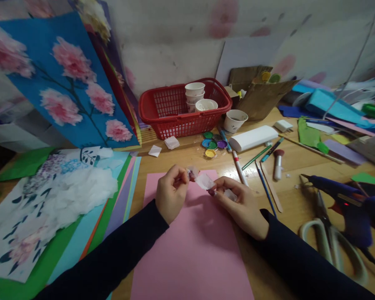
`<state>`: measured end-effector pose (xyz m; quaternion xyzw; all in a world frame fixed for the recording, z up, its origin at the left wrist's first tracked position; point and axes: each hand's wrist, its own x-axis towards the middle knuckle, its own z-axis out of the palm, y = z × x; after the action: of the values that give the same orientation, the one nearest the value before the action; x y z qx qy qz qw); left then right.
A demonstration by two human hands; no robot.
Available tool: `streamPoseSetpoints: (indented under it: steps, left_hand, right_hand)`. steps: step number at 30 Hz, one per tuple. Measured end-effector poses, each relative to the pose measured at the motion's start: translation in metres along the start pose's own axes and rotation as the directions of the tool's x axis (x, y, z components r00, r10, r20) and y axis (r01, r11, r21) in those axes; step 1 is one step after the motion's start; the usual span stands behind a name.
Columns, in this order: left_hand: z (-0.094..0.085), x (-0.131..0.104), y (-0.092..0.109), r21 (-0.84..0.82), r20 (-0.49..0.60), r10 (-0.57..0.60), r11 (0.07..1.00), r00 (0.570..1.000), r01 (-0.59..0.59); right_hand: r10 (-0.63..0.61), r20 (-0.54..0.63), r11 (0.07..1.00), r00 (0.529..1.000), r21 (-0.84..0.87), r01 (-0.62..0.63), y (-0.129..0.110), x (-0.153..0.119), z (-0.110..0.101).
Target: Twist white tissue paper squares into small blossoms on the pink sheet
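A small piece of thin white tissue paper is pinched between both hands, over the top part of a pink paper sheet. My left hand grips one end between thumb and forefinger. From the other side my right hand pinches the piece, and another bit of white paper shows by its fingers. Two small folded white paper squares lie on the table beyond my left hand. A paint palette with several colours sits past the pink sheet.
At the back stands a red basket with paper cups. Pens and brushes lie right of the sheet, near scissors and a blue glue gun. Cotton and coloured papers are piled left, below a blue flower picture.
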<state>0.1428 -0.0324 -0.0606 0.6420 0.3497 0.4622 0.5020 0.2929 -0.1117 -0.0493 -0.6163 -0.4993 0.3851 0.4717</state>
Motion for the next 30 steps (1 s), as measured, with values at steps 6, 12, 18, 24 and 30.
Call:
streamPoseSetpoints:
  steps: [6,12,18,24,30]
  left_hand:
    - [-0.001,-0.004,0.008,0.211,0.17,0.22,0.944,0.961,-0.253]
    - [0.002,-0.006,0.012,0.171,0.299,0.192,0.953,0.935,-0.251]
    - [0.002,-0.006,0.014,0.169,0.263,0.194,0.955,0.945,-0.243]
    - [0.003,-0.007,0.012,0.169,0.265,0.295,0.923,0.918,-0.346]
    - [0.003,-0.008,0.013,0.198,0.264,0.321,0.905,0.909,-0.377]
  right_hand:
    - [-0.009,0.005,1.0,1.0,0.02,0.008,0.002,0.001,0.001]
    - [-0.044,-0.016,0.998,0.999,0.051,0.045,-0.001,0.0,0.001]
    - [-0.032,-0.011,0.998,0.999,0.047,0.032,-0.003,-0.001,0.0]
    - [0.016,-0.035,0.996,0.999,0.092,-0.012,-0.003,-0.002,0.0]
    - [0.029,-0.019,0.993,0.999,0.114,-0.026,-0.004,-0.002,0.0]
